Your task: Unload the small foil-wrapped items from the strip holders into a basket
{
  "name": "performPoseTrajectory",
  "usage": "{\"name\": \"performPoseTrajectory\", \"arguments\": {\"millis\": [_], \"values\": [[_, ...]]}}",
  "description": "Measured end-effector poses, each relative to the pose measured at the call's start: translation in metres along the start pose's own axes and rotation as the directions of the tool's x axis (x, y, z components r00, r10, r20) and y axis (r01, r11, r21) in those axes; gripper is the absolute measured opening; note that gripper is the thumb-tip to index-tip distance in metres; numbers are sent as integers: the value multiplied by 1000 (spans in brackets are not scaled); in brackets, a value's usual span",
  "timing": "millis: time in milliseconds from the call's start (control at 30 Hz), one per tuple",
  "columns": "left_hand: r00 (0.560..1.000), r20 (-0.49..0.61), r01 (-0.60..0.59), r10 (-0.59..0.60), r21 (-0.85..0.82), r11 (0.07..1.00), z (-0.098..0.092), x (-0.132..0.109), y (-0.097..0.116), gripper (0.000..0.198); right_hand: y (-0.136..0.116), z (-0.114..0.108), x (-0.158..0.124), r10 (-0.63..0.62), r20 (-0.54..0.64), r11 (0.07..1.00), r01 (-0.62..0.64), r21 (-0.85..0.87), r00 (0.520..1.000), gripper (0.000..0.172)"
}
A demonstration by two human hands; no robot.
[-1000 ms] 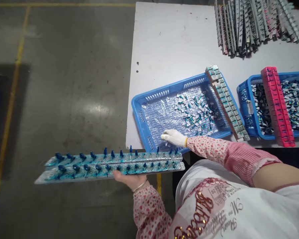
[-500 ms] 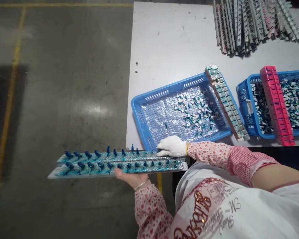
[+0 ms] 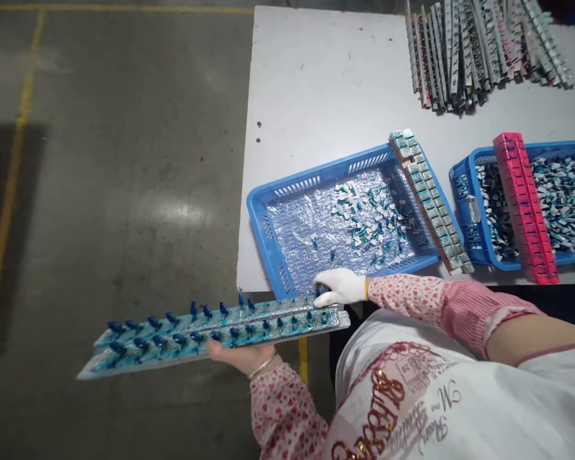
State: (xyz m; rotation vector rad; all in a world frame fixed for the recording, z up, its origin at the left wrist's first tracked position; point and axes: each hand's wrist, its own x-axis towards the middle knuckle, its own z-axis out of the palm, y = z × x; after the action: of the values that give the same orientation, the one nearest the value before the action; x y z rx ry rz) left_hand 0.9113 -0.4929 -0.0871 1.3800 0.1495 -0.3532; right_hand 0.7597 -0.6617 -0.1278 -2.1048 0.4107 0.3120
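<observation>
My bare left hand (image 3: 242, 358) is closed round the underside of two long silvery-teal strips (image 3: 287, 329), thumb on the near edge. They lie side by side, tilted, with rows of small dark-blue pieces standing up from them. My right hand (image 3: 341, 286), in a white glove, is at the right end of the far strip, thumb and forefinger closed on a small dark-blue piece (image 3: 317, 290). Just beyond the glove is a blue plastic basket (image 3: 261, 227), lined with clear film and holding scattered blue-and-white pieces (image 3: 371, 217).
A silvery-teal block strip (image 3: 431, 201) rests across the basket's right end. A pink block strip (image 3: 526, 207) lies over a second blue basket (image 3: 474, 246) full of similar pieces. Several thin strips (image 3: 483, 54) are piled on the white table (image 3: 311, 96). Grey floor (image 3: 138, 160) lies left.
The left end of the strips has dipped and shifted left with my left hand. My gloved hand has lifted slightly and moved right along the strip. A blue piece now shows near the basket's front.
</observation>
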Motion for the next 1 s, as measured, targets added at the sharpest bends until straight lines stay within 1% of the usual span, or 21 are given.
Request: {"name": "performPoseTrajectory", "arguments": {"millis": [67, 200, 233, 333, 367, 400, 433, 500, 533, 567, 600, 667, 700, 733, 767, 800, 833, 867, 900, 933, 1000], "values": [[1000, -22, 14, -13, 21, 1000, -2, 0, 2, 62, -8, 10, 0, 2, 2, 1000, -2, -29, 1000, 48], [1000, -18, -9, 11, 72, 997, -9, -1, 6, 62, -19, 14, 3, 103, -27, 973, -95, 209, 994, 42], [1000, -14, -7, 8, 91, 996, -10, -1, 6, 62, -22, 12, 2, 92, -34, 975, -83, 206, 995, 42], [1000, -3, 8, -8, 167, 986, -12, 0, 8, 62, -30, 5, 1, -64, -5, 998, 64, -22, 998, 49], [1000, 4, -1, 1, 181, 983, -11, 0, 8, 62, -32, 3, 1, -93, 4, 993, 93, -73, 996, 50], [1000, 11, -17, 15, 184, 983, -11, 0, 9, 62, -34, 2, 0, -83, -5, 994, 82, -71, 997, 50], [999, 15, -33, 31, 175, 984, -10, 1, 9, 62, -35, 2, 0, -34, -34, 999, 33, -16, 999, 48], [999, 14, -33, 32, 142, 989, -9, 1, 10, 62, -37, 3, 0, 125, -101, 981, -108, 160, 987, 42], [1000, 10, -15, 14, 124, 992, -10, 2, 10, 62, -38, 4, -1, 186, -119, 961, -155, 230, 975, 39], [1000, 4, 4, -4, 107, 994, -10, 2, 10, 62, -39, 4, -2, 206, -128, 951, -167, 260, 970, 38], [1000, -2, 17, -17, 94, 995, -11, 3, 10, 62, -40, 4, -3, 175, -128, 959, -139, 247, 976, 37], [1000, -11, 7, -6, 79, 997, -12, 4, 7, 62, -42, 3, -3, 37, -135, 985, -14, 171, 990, 39], [1000, -11, -10, 11, 76, 997, -12, 5, 5, 62, -42, 1, -2, -9, -168, 987, 36, 158, 986, 40], [1000, -11, -26, 27, 69, 997, -11, 5, 2, 63, -40, -2, 1, -2, -229, 983, 44, 178, 973, 42], [1000, -11, -28, 29, 56, 998, -10, 4, -1, 63, -36, -6, 6, 64, -305, 973, 8, 231, 950, 45], [1000, -12, -14, 15, 37, 999, -8, 3, -5, 63, -30, -10, 11, 174, -376, 952, -59, 299, 910, 48], [1000, -10, 13, -12, 16, 1000, -6, 2, -8, 63, -23, -15, 17, 286, -415, 926, -138, 351, 864, 50], [999, -6, 45, -45, -2, 999, -3, 0, -11, 63, -13, -21, 23, 358, -416, 910, -212, 356, 836, 50], [997, 0, 78, -78, -14, 997, 0, -1, -15, 64, -3, -27, 27, 379, -398, 914, -269, 305, 835, 47], [994, 11, 110, -110, -17, 994, 2, -3, -18, 65, 6, -32, 28, 365, -380, 929, -303, 214, 850, 43], [988, 13, 151, -151, -14, 988, 6, -4, -23, 66, 16, -41, 24, 286, -357, 955, -293, 35, 889, 40]]}}
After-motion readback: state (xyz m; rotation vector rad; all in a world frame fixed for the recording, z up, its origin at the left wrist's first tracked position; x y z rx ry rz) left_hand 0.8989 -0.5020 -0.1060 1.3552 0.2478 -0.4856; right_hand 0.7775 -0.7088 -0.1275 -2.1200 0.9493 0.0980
